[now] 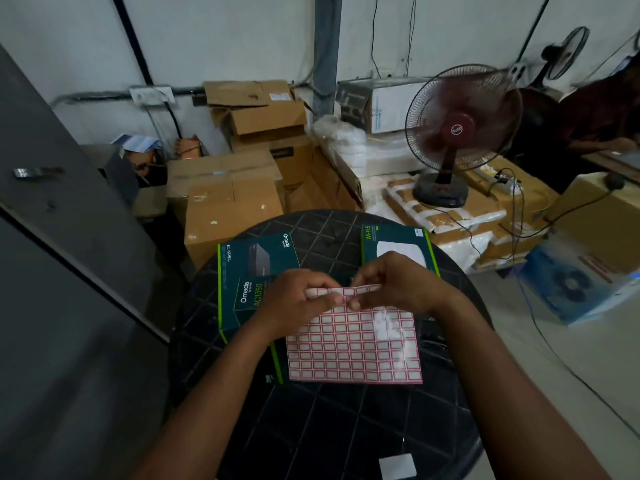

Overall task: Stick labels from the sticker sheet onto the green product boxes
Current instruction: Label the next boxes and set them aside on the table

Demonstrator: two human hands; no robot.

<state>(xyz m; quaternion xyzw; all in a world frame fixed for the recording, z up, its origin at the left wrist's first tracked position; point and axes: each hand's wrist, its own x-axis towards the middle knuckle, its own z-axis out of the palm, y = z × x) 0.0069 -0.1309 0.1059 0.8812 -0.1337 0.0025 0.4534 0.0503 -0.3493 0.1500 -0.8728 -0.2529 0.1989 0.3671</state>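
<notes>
L hand point(298, 299) pinching sticker sheet point(356, 344) top edge | R hand point(391, 285) pinching same edge | over green boxes point(249, 285)

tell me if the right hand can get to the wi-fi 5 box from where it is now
Probably yes. The right hand is pinching the sticker sheet directly over the Wi-Fi 5 box, with nothing between them, but both hands are busy with the sheet.

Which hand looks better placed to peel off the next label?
Probably the right hand: its fingertips pinch at the sticker sheet top edge, while the left hand grips and steadies that edge beside it.
</notes>
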